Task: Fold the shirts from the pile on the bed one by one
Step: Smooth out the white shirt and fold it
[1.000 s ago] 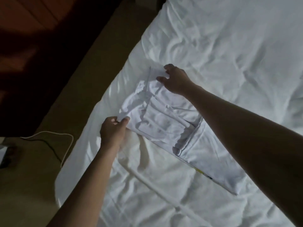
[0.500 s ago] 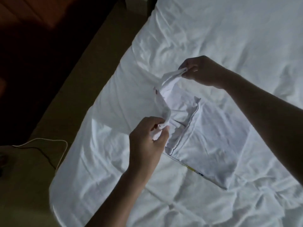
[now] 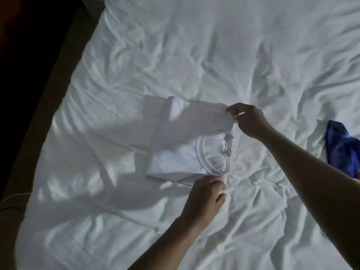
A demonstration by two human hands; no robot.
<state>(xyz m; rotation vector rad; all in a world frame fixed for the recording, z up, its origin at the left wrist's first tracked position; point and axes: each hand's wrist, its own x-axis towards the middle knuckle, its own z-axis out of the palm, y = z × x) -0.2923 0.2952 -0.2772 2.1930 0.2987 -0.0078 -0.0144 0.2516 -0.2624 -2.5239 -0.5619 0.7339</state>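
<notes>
Head camera gives me the white T-shirt [image 3: 181, 145] at the centre of the frame, lying as a compact rectangle on the rumpled bed sheet [image 3: 194, 55], its neckline [image 3: 202, 151] facing up near the right edge. The right hand [image 3: 249, 119] pinches the shirt's upper right corner between thumb and fingertips. The left hand [image 3: 204, 193] pinches the lower right corner the same way, fingers curled onto the cloth.

I judge this to be the last squaring of the fold. To do it well I would hold both corners level and draw them gently apart so the right edge goes taut. I would then lay that edge down in line with the layers beneath, and only then let go, smoothing flat from the neckline toward the left fold. Pulling unevenly would probably skew the stack, since thin cloth slides on the sheet.

A blue garment [image 3: 339, 147] lies well apart at the right edge of the frame; I take it for the next piece.
</notes>
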